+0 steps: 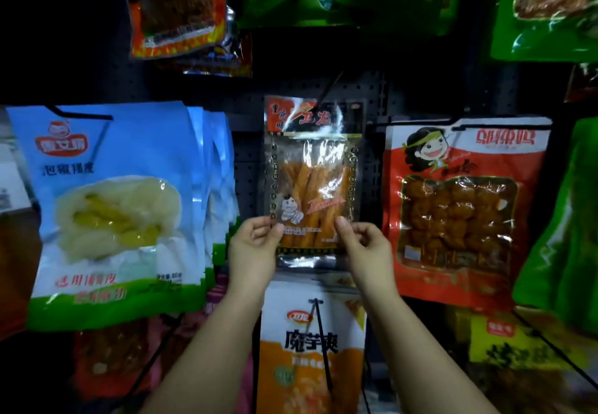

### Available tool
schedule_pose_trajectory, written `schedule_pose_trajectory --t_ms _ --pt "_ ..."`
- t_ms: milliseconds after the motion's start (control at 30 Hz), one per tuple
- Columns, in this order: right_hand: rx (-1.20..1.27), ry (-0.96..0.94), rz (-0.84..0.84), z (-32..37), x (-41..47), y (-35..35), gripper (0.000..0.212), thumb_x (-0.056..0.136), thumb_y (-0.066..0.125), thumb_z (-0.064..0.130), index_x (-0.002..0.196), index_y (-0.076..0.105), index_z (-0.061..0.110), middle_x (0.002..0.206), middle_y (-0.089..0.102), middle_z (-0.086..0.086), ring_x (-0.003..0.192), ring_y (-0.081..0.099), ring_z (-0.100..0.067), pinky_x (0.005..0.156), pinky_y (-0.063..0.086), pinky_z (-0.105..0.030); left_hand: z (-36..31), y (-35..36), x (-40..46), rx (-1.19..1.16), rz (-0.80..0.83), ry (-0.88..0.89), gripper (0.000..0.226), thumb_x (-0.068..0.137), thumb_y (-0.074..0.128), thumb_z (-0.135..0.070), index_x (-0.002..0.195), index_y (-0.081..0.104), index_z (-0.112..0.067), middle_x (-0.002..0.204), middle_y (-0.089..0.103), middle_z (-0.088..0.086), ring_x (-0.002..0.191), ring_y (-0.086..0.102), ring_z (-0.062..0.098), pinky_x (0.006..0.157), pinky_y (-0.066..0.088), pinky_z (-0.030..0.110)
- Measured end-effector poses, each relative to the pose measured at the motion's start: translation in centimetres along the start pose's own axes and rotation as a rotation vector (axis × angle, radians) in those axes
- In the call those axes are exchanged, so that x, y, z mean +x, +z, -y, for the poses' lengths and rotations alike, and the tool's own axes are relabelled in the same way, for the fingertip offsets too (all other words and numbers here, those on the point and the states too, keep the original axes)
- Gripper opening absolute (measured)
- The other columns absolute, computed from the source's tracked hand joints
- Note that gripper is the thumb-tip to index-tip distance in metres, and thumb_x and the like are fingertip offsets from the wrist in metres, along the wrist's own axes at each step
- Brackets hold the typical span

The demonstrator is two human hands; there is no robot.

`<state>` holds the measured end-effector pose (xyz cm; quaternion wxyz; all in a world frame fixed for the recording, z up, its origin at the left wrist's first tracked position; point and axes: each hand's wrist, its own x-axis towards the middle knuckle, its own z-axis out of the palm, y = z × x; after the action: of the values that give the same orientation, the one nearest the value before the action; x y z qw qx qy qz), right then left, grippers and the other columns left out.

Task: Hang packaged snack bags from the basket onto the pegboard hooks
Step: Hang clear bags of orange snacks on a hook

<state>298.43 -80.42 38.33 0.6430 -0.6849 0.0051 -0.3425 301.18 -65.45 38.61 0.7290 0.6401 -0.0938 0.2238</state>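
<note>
A clear snack bag (pixel 312 174) with orange strips and a red-and-black top hangs upright in the middle of the black pegboard (pixel 246 161). A thin black hook (pixel 330 87) runs through the bag's top edge. My left hand (pixel 255 245) pinches the bag's lower left corner. My right hand (pixel 362 245) pinches its lower right corner. The basket is out of sight.
Blue bags (pixel 110 206) hang close on the left, a red bag (pixel 459 210) close on the right, green bags (pixel 563 219) at far right and above. A white-and-orange bag (pixel 310 342) hangs on a hook directly below, between my forearms.
</note>
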Motion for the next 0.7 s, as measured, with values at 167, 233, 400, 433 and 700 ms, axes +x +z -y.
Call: schedule_pose_trajectory --t_ms 167,233,400,433,700 --pt "-0.043 0.098 0.01 -0.6 -5.0 -2.2 0.036 0.086 0.066 0.033 0.11 0.053 0.01 0.084 0.058 -0.006 0.071 0.064 -0.014 0.06 0.051 -0.019 1.8 -3.2 -5.0 0.031 0.074 -0.124 0.025 0.089 0.063 -0.014 0.113 0.054 -0.013 0.1 0.062 0.002 0.085 0.058 0.003 0.069 0.041 0.012" --pt "-0.065 0.088 -0.049 -0.8 -8.2 -3.9 0.034 0.088 0.065 0.031 0.112 0.048 0.014 0.079 0.058 0.003 0.062 0.061 0.005 0.054 0.044 -0.005 2.7 -4.8 -8.3 0.027 0.053 -0.168 0.028 0.089 0.062 -0.013 0.115 0.053 -0.009 0.092 0.06 -0.002 0.081 0.056 0.001 0.066 0.041 0.011" --pt "-0.19 0.059 -0.066 -1.7 -18.7 -9.6 0.003 0.091 0.061 0.023 0.088 0.061 0.023 0.074 0.062 0.007 0.063 0.056 0.0 0.062 0.046 -0.016 5.2 -7.8 -19.2 0.063 0.233 -0.21 0.008 0.09 0.058 -0.01 0.091 0.06 -0.018 0.082 0.062 -0.002 0.07 0.06 0.002 0.06 0.046 0.006" --pt "-0.191 0.07 -0.075 -2.1 -21.1 -11.0 0.008 0.092 0.061 0.021 0.084 0.063 0.023 0.07 0.062 0.01 0.063 0.056 0.001 0.061 0.045 -0.013 5.8 -8.0 -21.6 0.072 0.285 -0.222 0.013 0.09 0.057 -0.008 0.087 0.06 -0.02 0.079 0.061 -0.002 0.064 0.059 -0.002 0.058 0.046 0.006" --pt "-0.269 0.569 -0.15 -11.0 -39.5 -24.3 0.021 0.091 0.058 0.003 0.074 0.061 0.015 0.064 0.062 0.0 0.051 0.056 0.004 0.054 0.044 -0.009 15.7 -5.7 -38.8 0.173 0.671 -0.549 0.022 0.088 0.06 -0.006 0.078 0.062 -0.026 0.067 0.064 -0.01 0.056 0.056 -0.006 0.058 0.045 0.009"
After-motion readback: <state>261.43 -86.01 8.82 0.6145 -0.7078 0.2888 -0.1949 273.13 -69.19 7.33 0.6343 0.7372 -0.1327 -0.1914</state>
